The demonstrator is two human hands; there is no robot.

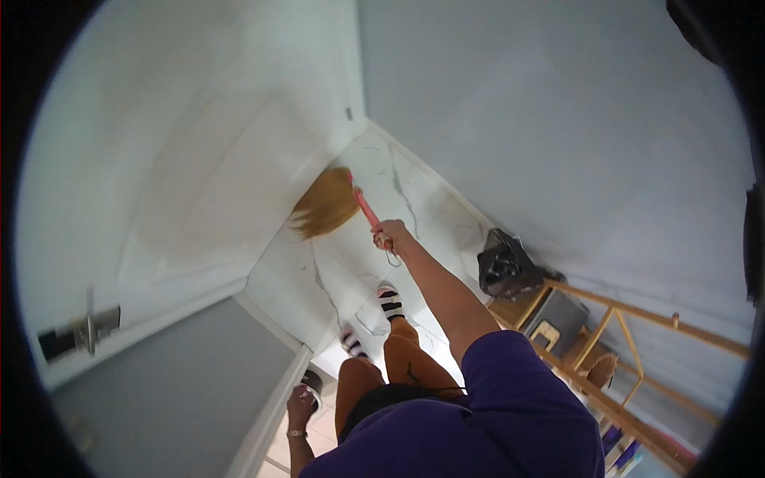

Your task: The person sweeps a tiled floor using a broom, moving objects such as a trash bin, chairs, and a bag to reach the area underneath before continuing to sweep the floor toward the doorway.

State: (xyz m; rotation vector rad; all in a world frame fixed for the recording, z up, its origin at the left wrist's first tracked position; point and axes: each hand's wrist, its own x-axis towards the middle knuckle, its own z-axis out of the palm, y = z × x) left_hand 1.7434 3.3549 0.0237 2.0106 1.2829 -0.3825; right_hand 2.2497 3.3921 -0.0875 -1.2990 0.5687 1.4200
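Note:
My right hand [389,234], stretched out ahead, is wrapped round the pink handle of a hand broom [327,204]. Its wide tan bristles fan out over the marbled floor tiles, against the foot of the white door. A thin loop hangs from the handle end below my fingers. Low on the left, my left hand [300,405] is closed beside a dark round thing with a pale rim [313,385]. Whether my fingers hold that thing is partly hidden.
The white door [199,159] with a metal handle [89,331] stands on the left, and a grey wall [558,119] on the right. Along that wall are a black plastic bag [507,263] and a gold-framed rack [613,307] holding a grey box [560,319].

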